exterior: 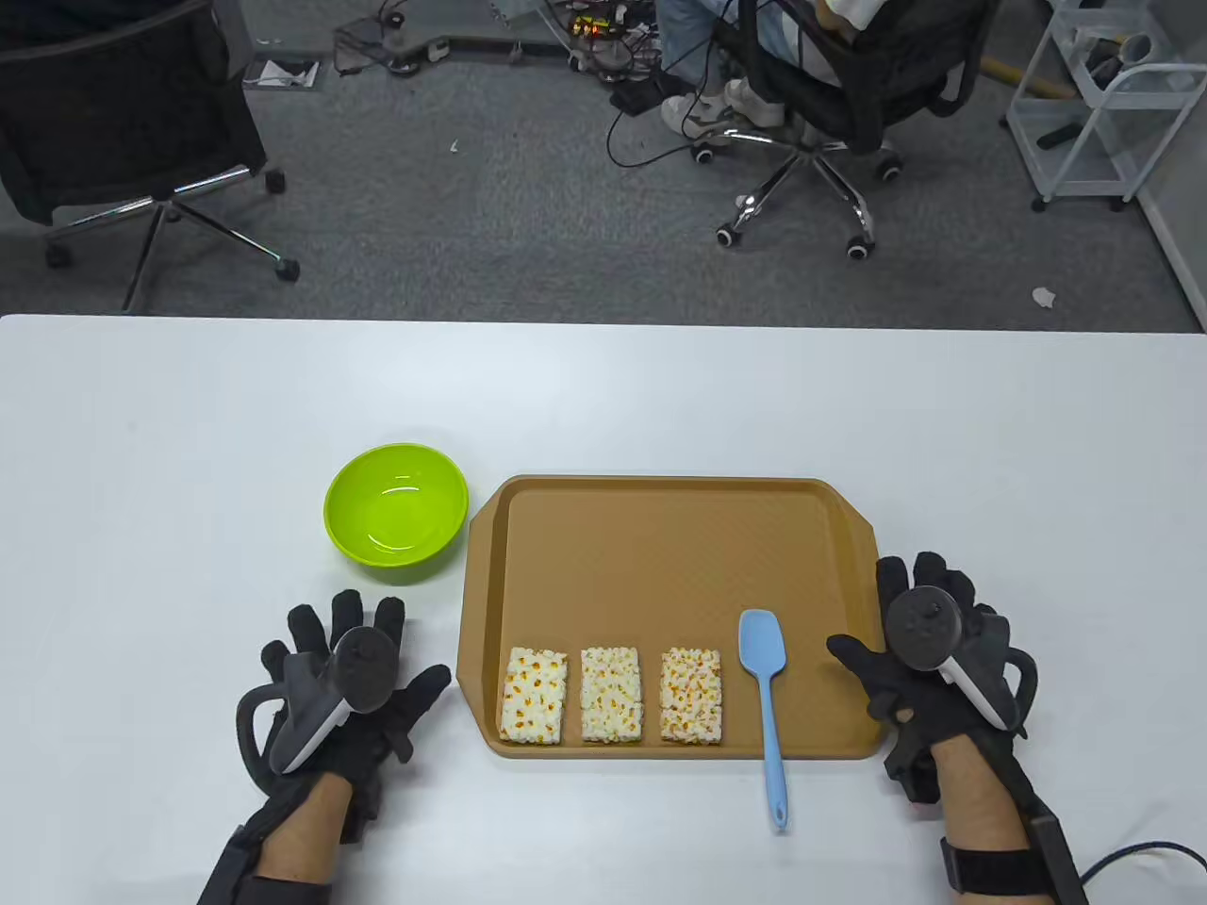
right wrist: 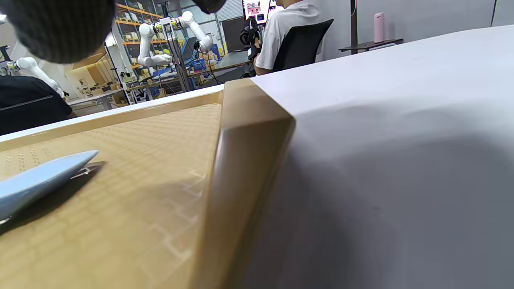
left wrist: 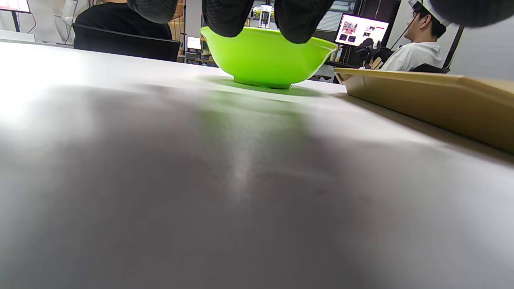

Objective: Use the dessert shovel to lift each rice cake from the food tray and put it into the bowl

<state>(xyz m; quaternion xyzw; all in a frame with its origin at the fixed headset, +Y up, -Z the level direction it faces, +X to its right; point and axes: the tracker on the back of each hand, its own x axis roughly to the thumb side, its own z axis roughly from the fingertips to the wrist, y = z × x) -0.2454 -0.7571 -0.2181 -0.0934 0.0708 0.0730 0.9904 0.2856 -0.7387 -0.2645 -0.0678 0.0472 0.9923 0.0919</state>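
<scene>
White table (exterior: pixel 189 452), both gloved hands flat on it, palms down. L hand (exterior: pixel 349 679) spread, fingers straight, holding nothing, just left of the tan food tray (exterior: pixel 660 528) and near side of the green bowl (exterior: pixel 396 517). R hand (exterior: pixel 934 650) also relaxed w/ fingers extended, empty; thumb reaches over tray's right rim, rest of hand on table beside it. Bowl sits just off tray's far-left corner, upright, nothing in it. Three rice cakes in a row along tray's near edge: left rice cake (exterior: pixel 534 695), middle rice cake (exterior: pixel 611 694), right rice cake (exterior: pixel 691 695), close but apart, all lying flat. Blue dessert shovel (exterior: pixel 766 698) lies right of the cakes, blade on tray floor, handle running over near rim and onto table, untouched. L wrist view: fingertips (left wrist: pixel 225 16) hang at top edge in front of bowl (left wrist: pixel 269 60), tray edge (left wrist: pixel 433 100) at right. R wrist view: shovel blade (right wrist: pixel 40 180) raised slightly off tray floor, tray corner (right wrist: pixel 249 132) centre.
</scene>
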